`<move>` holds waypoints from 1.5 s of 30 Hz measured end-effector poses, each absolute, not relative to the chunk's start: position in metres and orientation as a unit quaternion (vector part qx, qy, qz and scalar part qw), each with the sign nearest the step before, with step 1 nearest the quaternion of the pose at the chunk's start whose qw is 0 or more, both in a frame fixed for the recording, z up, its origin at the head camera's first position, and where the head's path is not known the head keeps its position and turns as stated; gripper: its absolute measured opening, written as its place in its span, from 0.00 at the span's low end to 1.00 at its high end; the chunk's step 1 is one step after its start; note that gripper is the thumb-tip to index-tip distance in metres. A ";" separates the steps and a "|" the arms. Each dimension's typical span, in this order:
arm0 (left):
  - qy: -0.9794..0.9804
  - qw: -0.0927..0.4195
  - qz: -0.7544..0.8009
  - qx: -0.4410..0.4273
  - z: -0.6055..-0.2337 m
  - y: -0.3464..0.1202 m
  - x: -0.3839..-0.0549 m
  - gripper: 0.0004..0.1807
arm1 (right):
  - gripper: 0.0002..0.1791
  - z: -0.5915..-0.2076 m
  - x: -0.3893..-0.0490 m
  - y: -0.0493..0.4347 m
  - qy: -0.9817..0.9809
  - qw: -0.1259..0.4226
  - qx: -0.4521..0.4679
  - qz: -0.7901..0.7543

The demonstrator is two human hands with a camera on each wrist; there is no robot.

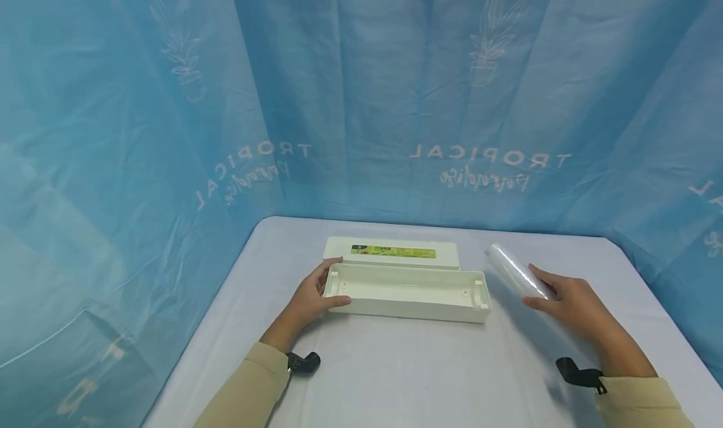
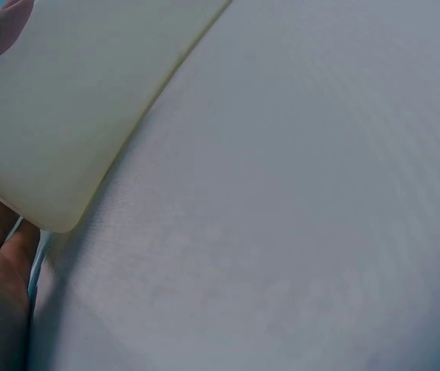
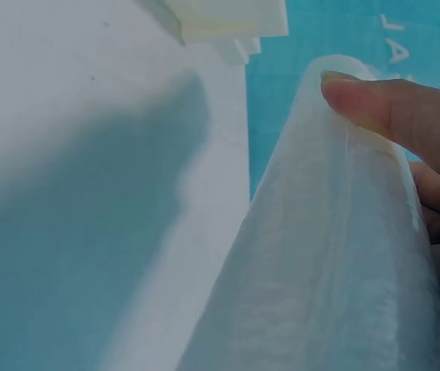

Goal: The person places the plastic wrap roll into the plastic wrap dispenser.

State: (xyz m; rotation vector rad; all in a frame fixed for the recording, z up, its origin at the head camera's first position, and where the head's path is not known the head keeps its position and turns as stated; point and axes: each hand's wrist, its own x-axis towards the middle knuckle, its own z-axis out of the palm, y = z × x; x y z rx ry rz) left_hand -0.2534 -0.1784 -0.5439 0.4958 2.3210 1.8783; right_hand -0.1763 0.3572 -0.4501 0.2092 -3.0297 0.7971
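Note:
An open cream plastic box (image 1: 407, 293), long and narrow, lies in the middle of the table with an end bracket at each side inside. My left hand (image 1: 316, 293) grips its left end, thumb on the front wall and fingers round behind; the left wrist view shows the box's smooth outer wall (image 2: 73, 116) between thumb and fingers. To the right of the box, my right hand (image 1: 570, 296) holds a roll of clear plastic wrap (image 1: 516, 271), tilted with its far end toward the upper left. In the right wrist view the thumb presses along the roll (image 3: 320, 232).
Behind the box lies its cream lid (image 1: 333, 247) bearing a yellow-green label (image 1: 393, 251). A white cloth covers the table (image 1: 395, 365). Blue printed curtains (image 1: 361, 101) hang along the back and sides. Each wrist wears a black camera mount (image 1: 304, 363).

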 end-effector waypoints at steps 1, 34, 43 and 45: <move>0.763 0.058 0.622 0.165 -0.544 -0.179 -0.253 0.54 | 0.50 -0.449 -0.177 0.357 -0.965 0.002 0.068 0.254; 0.773 0.047 0.610 0.167 -0.544 -0.179 -0.255 0.54 | 0.43 -0.409 -0.211 0.310 -0.951 0.019 0.152 0.270; 0.771 0.050 0.613 0.163 -0.546 -0.179 -0.255 0.55 | 0.43 -0.404 -0.219 0.293 -0.948 0.003 0.155 0.278; 0.770 0.049 0.615 0.164 -0.546 -0.179 -0.255 0.54 | 0.43 -0.402 -0.221 0.289 -0.948 0.001 0.155 0.276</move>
